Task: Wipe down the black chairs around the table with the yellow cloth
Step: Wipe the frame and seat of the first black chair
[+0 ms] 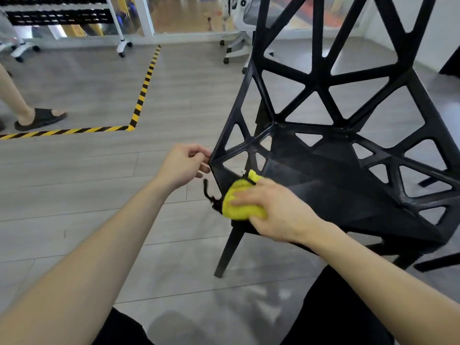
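A black chair (331, 155) with triangular cut-outs fills the right half of the head view, its seat facing me. My right hand (271, 210) holds a bunched yellow cloth (239, 200) against the seat's front left corner, fingers curled over the cloth. My left hand (185, 163) is at the seat's left corner, its fingertips curled at the chair's edge, touching or just short of it. A small black strap dangles under that corner.
Grey plank floor with yellow-black hazard tape (142, 95) to the left. A person's leg in a black sandal (39, 119) stands at far left. White office chair bases (236, 49) and a rolling rack stand at the back. A dark leg of another piece of furniture shows at lower right.
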Tool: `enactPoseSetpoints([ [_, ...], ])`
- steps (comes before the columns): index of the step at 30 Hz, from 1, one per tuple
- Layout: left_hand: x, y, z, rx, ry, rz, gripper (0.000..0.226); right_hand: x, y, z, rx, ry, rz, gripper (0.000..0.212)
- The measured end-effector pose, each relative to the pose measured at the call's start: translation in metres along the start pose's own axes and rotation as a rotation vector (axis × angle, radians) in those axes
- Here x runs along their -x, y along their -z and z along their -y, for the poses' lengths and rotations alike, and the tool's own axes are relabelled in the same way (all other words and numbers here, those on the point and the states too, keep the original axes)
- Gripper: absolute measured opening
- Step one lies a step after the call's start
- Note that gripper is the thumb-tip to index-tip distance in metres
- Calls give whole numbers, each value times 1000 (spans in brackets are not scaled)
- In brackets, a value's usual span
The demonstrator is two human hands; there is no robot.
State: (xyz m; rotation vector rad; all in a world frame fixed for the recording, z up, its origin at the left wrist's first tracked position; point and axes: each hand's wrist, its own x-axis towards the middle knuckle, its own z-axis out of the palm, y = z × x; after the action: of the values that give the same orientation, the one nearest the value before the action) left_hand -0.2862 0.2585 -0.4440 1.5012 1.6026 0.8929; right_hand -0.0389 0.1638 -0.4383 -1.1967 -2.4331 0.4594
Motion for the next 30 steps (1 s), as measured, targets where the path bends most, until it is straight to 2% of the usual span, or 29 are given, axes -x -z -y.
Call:
enactPoseSetpoints([
  [2, 0, -5, 0, 33, -18, -6, 32, -25, -15, 2, -11, -19, -269, 49],
  [3, 1, -7, -1, 48, -16, -19, 31, -41, -23, 9, 26, -60, -327, 52],
  [4, 1, -6, -1, 58, -7, -43, 30, -53, -33, 15, 75, -71, -312, 54],
  [6, 2, -3, 0, 66, 4, -74, 29, -50, -48, 16, 173, 44, -184, 54],
  [9, 0, -3, 1, 112, 7, -11, 31, 8, -47, -10, 193, 203, -58, 48],
  [11, -1, -12, 1, 68, -11, 43, 37, 46, -38, -26, 231, 187, -67, 51],
  [13, -2, -24, 3, 25, -35, 65, 42, 47, -40, -25, 290, 104, -64, 59],
  [15, -3, -31, 7, -52, -90, 3, 45, 19, -63, 4, 394, 72, -32, 65],
  [18, -6, -30, 13, -201, -181, -70, 46, -6, -90, 31, 565, 154, 71, 67],
  [20, -6, -32, 16, -192, -229, -63, 46, 11, -75, 15, 541, 203, 62, 59],
  [21, -5, -34, 18, -171, -242, -66, 46, 25, -64, 1, 443, 188, 27, 59],
  [23, -4, -38, 22, -159, -248, -91, 46, 48, -35, -27, 276, 45, -89, 61],
  [25, -2, -42, 25, -156, -250, -125, 48, 50, 1, -68, 228, -327, -201, 54],
  [27, -1, -44, 25, -117, -236, -132, 48, 33, 28, -103, 224, -689, -155, 47],
  [28, -1, -44, 24, -100, -219, -127, 47, 23, 33, -111, 205, -758, -125, 44],
  [30, -3, -42, 24, -71, -162, -114, 45, 8, 21, -94, 185, -687, -86, 44],
])
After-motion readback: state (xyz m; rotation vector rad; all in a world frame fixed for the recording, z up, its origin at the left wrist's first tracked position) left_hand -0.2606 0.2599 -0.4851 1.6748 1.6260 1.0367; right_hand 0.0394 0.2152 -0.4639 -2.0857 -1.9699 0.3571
